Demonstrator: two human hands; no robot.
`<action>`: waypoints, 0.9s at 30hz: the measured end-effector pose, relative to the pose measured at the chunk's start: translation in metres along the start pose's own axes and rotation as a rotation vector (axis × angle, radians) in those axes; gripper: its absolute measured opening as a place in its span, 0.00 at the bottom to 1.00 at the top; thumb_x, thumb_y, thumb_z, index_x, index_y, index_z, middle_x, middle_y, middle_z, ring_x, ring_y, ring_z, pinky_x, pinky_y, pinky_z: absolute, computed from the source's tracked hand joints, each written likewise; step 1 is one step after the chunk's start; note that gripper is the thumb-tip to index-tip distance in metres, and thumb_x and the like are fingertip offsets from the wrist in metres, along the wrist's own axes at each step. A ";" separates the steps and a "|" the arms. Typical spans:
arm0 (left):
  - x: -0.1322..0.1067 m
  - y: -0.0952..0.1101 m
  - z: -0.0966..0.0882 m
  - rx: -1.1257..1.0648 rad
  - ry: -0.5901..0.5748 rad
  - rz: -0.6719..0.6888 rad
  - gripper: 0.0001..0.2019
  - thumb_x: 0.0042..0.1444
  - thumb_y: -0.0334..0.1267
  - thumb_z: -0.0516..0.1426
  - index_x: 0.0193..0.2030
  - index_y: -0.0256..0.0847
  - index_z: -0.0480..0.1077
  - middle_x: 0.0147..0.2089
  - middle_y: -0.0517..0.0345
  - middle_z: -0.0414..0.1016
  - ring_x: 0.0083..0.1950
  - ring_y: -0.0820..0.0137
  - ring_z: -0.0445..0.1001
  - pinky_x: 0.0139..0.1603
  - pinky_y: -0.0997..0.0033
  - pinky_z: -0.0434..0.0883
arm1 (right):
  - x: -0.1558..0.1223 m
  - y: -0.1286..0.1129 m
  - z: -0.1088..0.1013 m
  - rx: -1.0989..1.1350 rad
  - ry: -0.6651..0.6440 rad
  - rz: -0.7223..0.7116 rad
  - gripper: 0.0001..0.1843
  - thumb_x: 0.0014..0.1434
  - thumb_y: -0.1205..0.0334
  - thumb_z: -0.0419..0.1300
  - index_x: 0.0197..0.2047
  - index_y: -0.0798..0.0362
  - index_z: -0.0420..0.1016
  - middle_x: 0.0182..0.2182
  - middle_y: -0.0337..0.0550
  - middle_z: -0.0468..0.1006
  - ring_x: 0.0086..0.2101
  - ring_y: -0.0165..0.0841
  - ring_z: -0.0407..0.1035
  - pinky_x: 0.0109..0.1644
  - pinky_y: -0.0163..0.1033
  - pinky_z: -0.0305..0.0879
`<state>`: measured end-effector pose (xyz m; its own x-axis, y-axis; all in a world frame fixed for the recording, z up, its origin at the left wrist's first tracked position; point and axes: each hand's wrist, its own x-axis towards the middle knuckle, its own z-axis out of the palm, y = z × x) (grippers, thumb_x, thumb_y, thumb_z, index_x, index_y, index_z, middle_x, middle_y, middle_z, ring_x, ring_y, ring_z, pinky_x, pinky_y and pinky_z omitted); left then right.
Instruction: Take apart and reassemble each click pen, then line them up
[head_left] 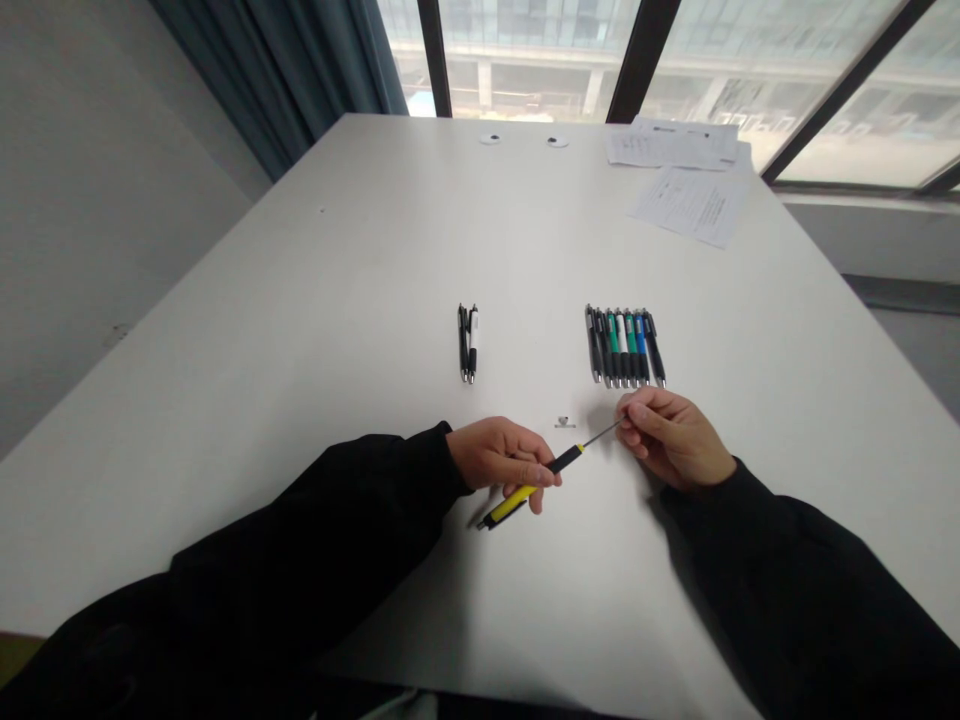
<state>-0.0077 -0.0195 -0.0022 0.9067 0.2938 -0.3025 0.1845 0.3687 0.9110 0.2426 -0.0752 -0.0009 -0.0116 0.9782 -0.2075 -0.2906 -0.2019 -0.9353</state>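
My left hand (510,462) is closed around a yellow pen barrel (517,500) with a black grip and clip, tilted up to the right. A thin pen refill (602,433) sticks out of the barrel's front end. My right hand (669,432) pinches the refill's far end between thumb and fingers, which hide its tip. Just beyond the barrel, small metallic pen parts (565,423) lie on the table; their exact kind is too small to tell. Past my right hand is a row of several pens (621,347) in black, green, white and blue.
A smaller group of black and white pens (468,343) lies left of the row on the white table (375,300). Papers (686,185) rest at the far right by the window. Two white oval pieces (557,142) sit at the far edge. A blue curtain (300,70) hangs behind.
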 end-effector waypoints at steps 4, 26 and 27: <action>0.003 0.000 0.001 0.012 -0.006 0.001 0.21 0.53 0.52 0.63 0.40 0.31 0.75 0.29 0.50 0.80 0.21 0.79 0.66 0.22 0.81 0.63 | -0.004 0.003 0.019 -0.028 -0.076 0.047 0.13 0.46 0.55 0.73 0.29 0.55 0.79 0.20 0.39 0.73 0.18 0.26 0.62 0.18 0.32 0.53; 0.003 0.002 0.003 0.036 0.022 0.002 0.20 0.51 0.51 0.65 0.37 0.33 0.72 0.26 0.58 0.76 0.21 0.79 0.67 0.21 0.81 0.62 | -0.014 0.005 0.027 -0.324 -0.162 -0.071 0.12 0.53 0.57 0.69 0.25 0.56 0.76 0.20 0.37 0.68 0.21 0.27 0.58 0.24 0.36 0.52; 0.003 0.002 0.003 0.039 0.021 0.007 0.20 0.52 0.51 0.65 0.37 0.33 0.72 0.26 0.57 0.76 0.22 0.79 0.67 0.22 0.81 0.62 | -0.015 0.004 0.028 -0.313 -0.162 -0.085 0.11 0.52 0.57 0.70 0.29 0.56 0.78 0.21 0.37 0.69 0.21 0.27 0.59 0.24 0.36 0.53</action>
<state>-0.0039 -0.0206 -0.0005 0.9001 0.3147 -0.3015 0.1931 0.3323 0.9232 0.2147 -0.0890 0.0060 -0.1585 0.9822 -0.1010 0.0099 -0.1007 -0.9949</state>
